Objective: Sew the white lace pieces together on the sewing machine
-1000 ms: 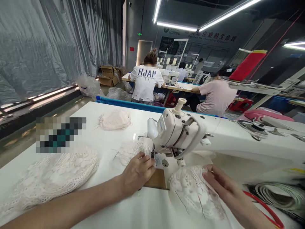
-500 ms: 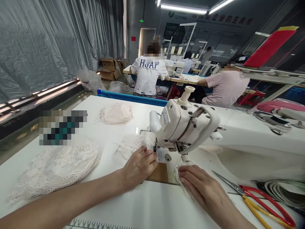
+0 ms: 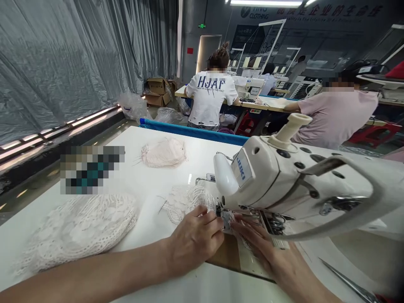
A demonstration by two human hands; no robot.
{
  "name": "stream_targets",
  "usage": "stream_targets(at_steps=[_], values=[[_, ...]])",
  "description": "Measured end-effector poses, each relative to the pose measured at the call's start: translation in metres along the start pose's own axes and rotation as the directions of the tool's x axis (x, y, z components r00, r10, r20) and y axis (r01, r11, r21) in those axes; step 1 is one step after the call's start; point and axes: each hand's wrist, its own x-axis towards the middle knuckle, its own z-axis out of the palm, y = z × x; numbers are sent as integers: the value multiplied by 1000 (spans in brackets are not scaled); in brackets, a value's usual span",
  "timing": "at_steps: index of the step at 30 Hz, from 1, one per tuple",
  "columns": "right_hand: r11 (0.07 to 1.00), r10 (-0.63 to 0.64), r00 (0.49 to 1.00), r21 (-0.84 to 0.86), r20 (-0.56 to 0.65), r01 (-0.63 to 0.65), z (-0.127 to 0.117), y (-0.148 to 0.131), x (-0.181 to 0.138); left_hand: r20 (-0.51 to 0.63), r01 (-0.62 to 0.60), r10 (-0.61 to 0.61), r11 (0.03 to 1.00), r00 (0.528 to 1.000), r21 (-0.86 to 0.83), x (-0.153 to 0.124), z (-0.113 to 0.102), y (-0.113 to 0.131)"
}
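Observation:
A white sewing machine (image 3: 261, 168) stands over the table, its needle area between my two hands. My left hand (image 3: 197, 235) is closed on the edge of a white lace piece (image 3: 186, 202), just left of the presser foot. My right hand (image 3: 271, 248) reaches under the machine head from the right. Its fingers lie close together at the needle plate, gripping a bit of lace that shows below them; the head hides part of this hand, and its thumb is out of sight.
A larger white lace bundle (image 3: 85, 227) lies left on the white table, with a pale pink fabric piece (image 3: 166, 152) farther back. Scissor blades (image 3: 347, 280) point in from the lower right. Two people sit at another sewing table (image 3: 268, 107) ahead.
My right hand has moved left with its lace, under the machine head to the needle area. My left hand stays on its lace. The view has shifted and come closer to the machine.

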Motion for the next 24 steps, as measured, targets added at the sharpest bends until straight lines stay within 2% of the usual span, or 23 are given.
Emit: stream_targets(at_steps=[4, 7, 12, 14, 16, 18, 20, 24], values=[[1000, -2, 1000, 22, -5, 2, 4, -3, -1, -28, 16, -16, 1000, 999, -21, 1, -1, 0], [994, 25, 1000, 105, 2, -25, 11, -5, -4, -28, 33, -34, 999, 999, -36, 2, -3, 0], [982, 21, 998, 189, -64, -8, 16, -5, -4, -9, 73, -73, 996, 997, -57, 3, -4, -2], [983, 27, 999, 181, -19, -23, 17, -2, -5, 10, 78, -78, 995, 997, -63, 3, -4, -2], [984, -3, 1000, 175, -9, 5, 21, 3, -8, 37, 73, -71, 995, 997, -62, 3, -3, -2], [981, -63, 995, 179, -77, 76, 25, 8, -12, 65, 69, -65, 996, 996, -53, 3, -3, -3], [975, -65, 992, 207, -107, 86, 27, 10, -13, 72, 69, -65, 996, 995, -49, 4, -4, -3], [953, 39, 999, 298, 34, -48, 20, 6, -9, 71, 76, -72, 995, 995, -66, 6, -6, -3]])
